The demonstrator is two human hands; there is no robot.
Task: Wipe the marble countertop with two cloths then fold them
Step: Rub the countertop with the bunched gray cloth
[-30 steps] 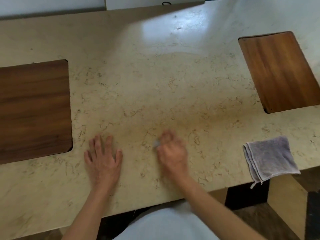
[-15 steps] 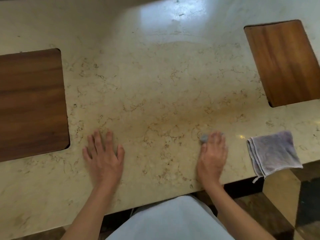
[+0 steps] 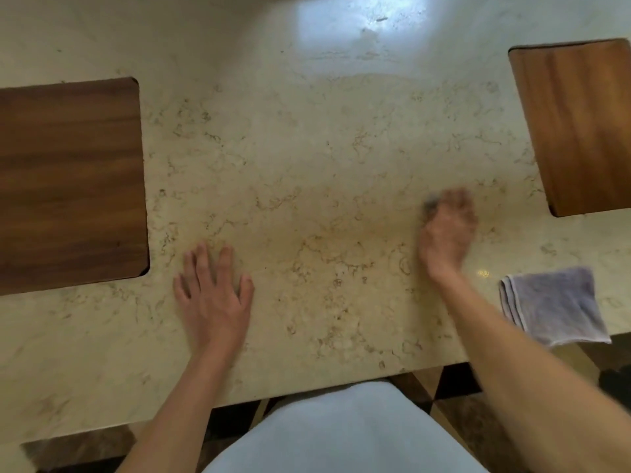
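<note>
Wiping step underway. Right hand [image 3: 445, 233], blurred, is clenching a small grey cloth [image 3: 431, 202] against the marble countertop [image 3: 307, 158], only a corner showing. Left hand [image 3: 213, 295] is lying flat, fingers spread, grasping nothing. Second cloth [image 3: 555, 305] is sitting folded at the near edge, just right of the working forearm. Next likely calls for covering unwiped marble. Wooden insets [image 3: 68, 182] are flanking the area; nothing is blocking.

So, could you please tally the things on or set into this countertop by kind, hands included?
Cloths: 2, the folded cloth and the wiping cloth, mostly hidden under the right hand
Wooden panels: 2, the left panel and the right panel
Hands: 2, with the left hand lying flat
Total: 6
</note>
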